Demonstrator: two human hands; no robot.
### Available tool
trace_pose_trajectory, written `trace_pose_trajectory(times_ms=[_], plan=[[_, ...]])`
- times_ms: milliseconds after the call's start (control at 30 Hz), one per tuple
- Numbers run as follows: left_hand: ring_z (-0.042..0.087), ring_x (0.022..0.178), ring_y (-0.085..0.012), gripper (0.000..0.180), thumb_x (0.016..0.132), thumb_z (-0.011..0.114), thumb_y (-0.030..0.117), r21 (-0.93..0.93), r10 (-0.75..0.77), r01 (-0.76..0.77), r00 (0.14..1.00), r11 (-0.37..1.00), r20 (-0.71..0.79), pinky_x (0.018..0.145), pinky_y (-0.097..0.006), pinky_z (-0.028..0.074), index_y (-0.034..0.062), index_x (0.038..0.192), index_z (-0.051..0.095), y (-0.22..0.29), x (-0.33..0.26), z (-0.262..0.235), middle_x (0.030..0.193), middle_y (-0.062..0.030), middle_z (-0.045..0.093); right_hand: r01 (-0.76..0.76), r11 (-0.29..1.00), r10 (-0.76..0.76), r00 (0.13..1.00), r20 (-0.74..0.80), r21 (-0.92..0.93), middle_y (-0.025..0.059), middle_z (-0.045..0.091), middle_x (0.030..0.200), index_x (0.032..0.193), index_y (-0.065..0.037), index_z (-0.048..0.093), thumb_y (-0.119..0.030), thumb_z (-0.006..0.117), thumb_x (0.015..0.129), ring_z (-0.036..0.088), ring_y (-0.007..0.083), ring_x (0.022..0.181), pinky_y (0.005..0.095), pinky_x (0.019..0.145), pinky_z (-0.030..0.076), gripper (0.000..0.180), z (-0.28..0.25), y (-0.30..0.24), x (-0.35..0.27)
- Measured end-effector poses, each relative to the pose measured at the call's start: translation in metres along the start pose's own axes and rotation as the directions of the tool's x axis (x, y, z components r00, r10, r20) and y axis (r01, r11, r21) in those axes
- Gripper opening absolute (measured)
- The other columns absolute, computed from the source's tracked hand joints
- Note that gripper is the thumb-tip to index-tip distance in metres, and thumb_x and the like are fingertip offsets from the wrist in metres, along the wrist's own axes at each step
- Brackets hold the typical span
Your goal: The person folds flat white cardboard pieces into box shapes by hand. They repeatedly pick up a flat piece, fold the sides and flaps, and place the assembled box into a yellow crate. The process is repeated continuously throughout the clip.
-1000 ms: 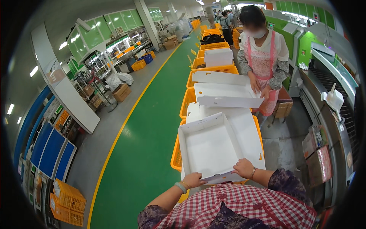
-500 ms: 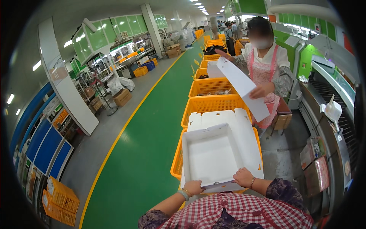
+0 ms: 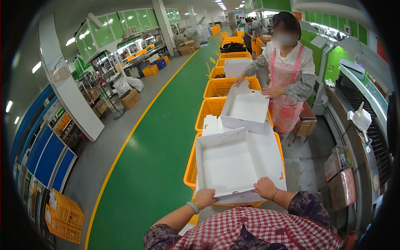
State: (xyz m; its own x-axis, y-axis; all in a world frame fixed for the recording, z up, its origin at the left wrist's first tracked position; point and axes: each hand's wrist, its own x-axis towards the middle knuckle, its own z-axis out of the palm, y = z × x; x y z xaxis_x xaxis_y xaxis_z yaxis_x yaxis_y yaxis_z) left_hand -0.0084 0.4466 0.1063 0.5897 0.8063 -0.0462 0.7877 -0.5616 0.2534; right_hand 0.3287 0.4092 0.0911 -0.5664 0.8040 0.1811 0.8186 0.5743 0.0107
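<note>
An open, shallow white cardboard box (image 3: 225,166) lies in front of me on flat white card sheets (image 3: 271,154). The sheets rest across a yellow plastic crate (image 3: 190,171). At the box's near left corner, my left hand (image 3: 206,198) is closed on the front wall. My right hand (image 3: 265,188) grips the same wall near its right corner, fingers over the rim. Beyond it sits a second white cardboard box (image 3: 246,104), partly on the same sheets. A co-worker's hands touch this farther box at its far left and right sides.
Yellow crates (image 3: 227,87) stand in a row leading away. The co-worker (image 3: 287,75) stands to their right. A green walkway (image 3: 141,166) with a yellow edge line runs along the left. At right is a machine with a dark roller conveyor (image 3: 371,125), cardboard boxes (image 3: 342,187) beside it.
The co-worker's raised white card piece has come down and now shows as an open box behind mine. My hands keep their hold on the near box, which has shifted slightly in view.
</note>
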Motion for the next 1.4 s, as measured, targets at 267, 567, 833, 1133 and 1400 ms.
trace_pose_trajectory(times_ms=[267,567,833,1133,1400], plan=[[0.063,0.074,-0.0331,0.034,0.076,0.071,0.039,-0.092,0.041,-0.038,0.999,0.995,0.033,0.063,-0.044,0.048,0.0074,0.084,0.06,-0.004,-0.01,-0.007,0.077,-0.0138,0.065,0.004,1.0,-0.003,1.0,-0.028,0.01,0.0071,0.059,0.074,0.078,-0.01,0.059,-0.036,0.062,0.082,0.055,0.0254,0.079,0.0377,0.076,0.04,0.027,-0.002,-0.002,0.0],[0.064,0.072,-0.0326,0.038,0.075,0.07,0.043,-0.157,-0.037,0.045,0.998,0.987,0.051,0.063,-0.043,0.048,0.0077,0.085,0.062,-0.003,-0.009,-0.011,0.077,-0.0127,0.066,-0.024,1.0,0.024,1.0,0.003,0.001,0.0067,0.059,0.073,0.078,-0.01,0.06,-0.036,0.062,0.082,0.055,0.025,0.079,0.0377,0.076,0.041,0.027,0.001,-0.001,0.0],[0.062,0.064,-0.0315,0.032,0.082,0.062,0.04,-0.009,0.107,-0.106,0.993,0.994,0.055,0.058,-0.043,0.049,0.0092,0.074,0.064,0.001,-0.018,-0.006,0.068,-0.0114,0.063,-0.028,1.0,0.028,0.999,-0.024,0.006,0.0067,0.059,0.074,0.079,-0.011,0.061,-0.037,0.062,0.081,0.055,0.0247,0.079,0.0374,0.076,0.041,0.027,-0.002,-0.003,0.001],[0.062,0.065,-0.0302,0.021,0.084,0.058,0.027,0.074,0.157,-0.151,0.984,0.986,-0.081,0.058,-0.044,0.048,0.0101,0.072,0.064,-0.004,-0.034,0.008,0.067,-0.0097,0.062,0.048,0.997,-0.036,0.98,-0.198,0.055,0.0043,0.057,0.073,0.075,-0.011,0.058,-0.027,0.069,0.075,0.054,0.0238,0.081,0.0385,0.078,0.04,0.019,0.003,-0.01,-0.011],[0.061,0.067,-0.0299,0.022,0.085,0.059,0.026,0.045,0.141,-0.134,0.966,0.99,-0.216,0.061,-0.043,0.046,0.0086,0.072,0.061,-0.004,-0.045,0.016,0.068,-0.0093,0.062,-0.034,0.993,0.056,0.977,-0.206,0.112,0.0032,0.058,0.072,0.075,-0.012,0.06,-0.031,0.072,0.069,0.054,0.0233,0.082,0.0427,0.084,0.037,0.024,-0.006,-0.02,-0.005]])
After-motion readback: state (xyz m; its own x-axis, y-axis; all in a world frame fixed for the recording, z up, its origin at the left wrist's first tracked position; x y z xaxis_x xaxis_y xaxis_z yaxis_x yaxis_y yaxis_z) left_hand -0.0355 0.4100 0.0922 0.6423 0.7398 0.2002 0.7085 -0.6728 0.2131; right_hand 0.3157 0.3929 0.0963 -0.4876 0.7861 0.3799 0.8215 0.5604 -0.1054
